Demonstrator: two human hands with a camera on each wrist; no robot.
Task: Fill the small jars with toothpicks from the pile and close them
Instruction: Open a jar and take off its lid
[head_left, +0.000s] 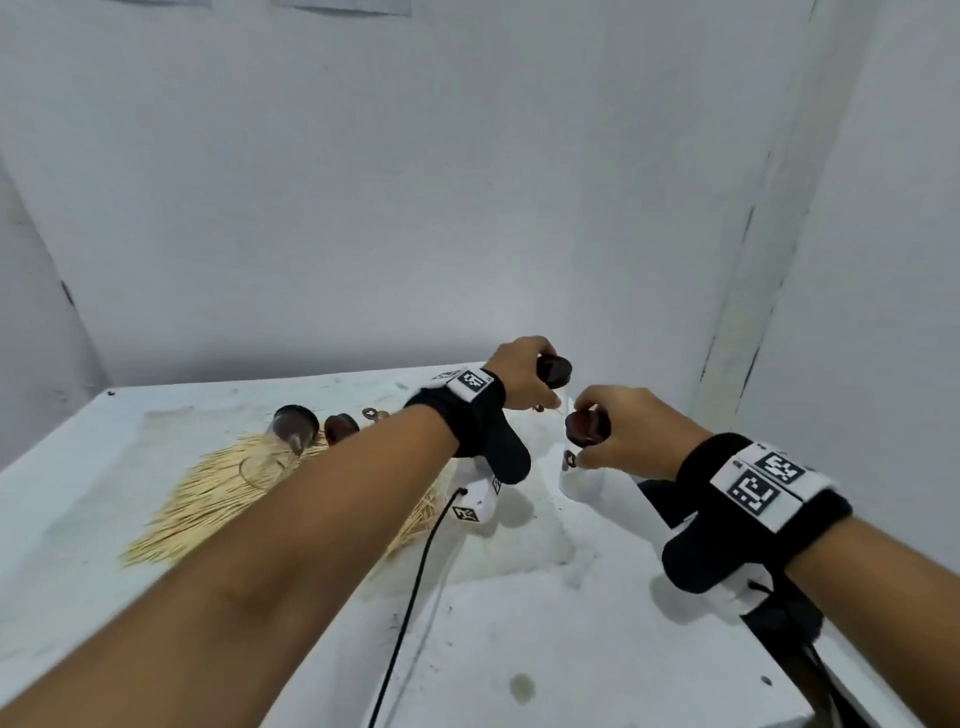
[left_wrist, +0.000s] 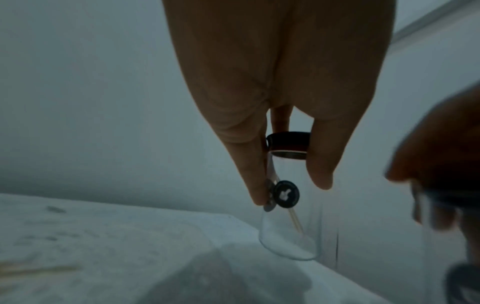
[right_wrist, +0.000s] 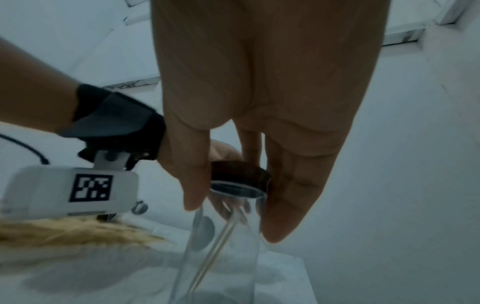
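The left hand (head_left: 519, 376) holds a small glass jar (left_wrist: 291, 222) by its dark lid (left_wrist: 288, 145), fingers curled round the rim, so the jar hangs with its long axis near upright, lid at the top and base tipped slightly away above the white table (head_left: 519, 597). Inside it one toothpick (left_wrist: 296, 221) leans at a slant (a round dark tag (left_wrist: 286, 194) dangles against the glass). The right hand (head_left: 628, 431) grips a second jar (right_wrist: 223, 246) the same way, by its lid (right_wrist: 239, 171), and this jar too hangs lid-up, holding a single toothpick (right_wrist: 221, 242) that runs diagonally down the glass. The two jars are close together, near the table's far edge. To the left lies the toothpick pile (head_left: 208, 499), its sticks fanned toward the near left, with another jar (head_left: 291, 431) lying on it.
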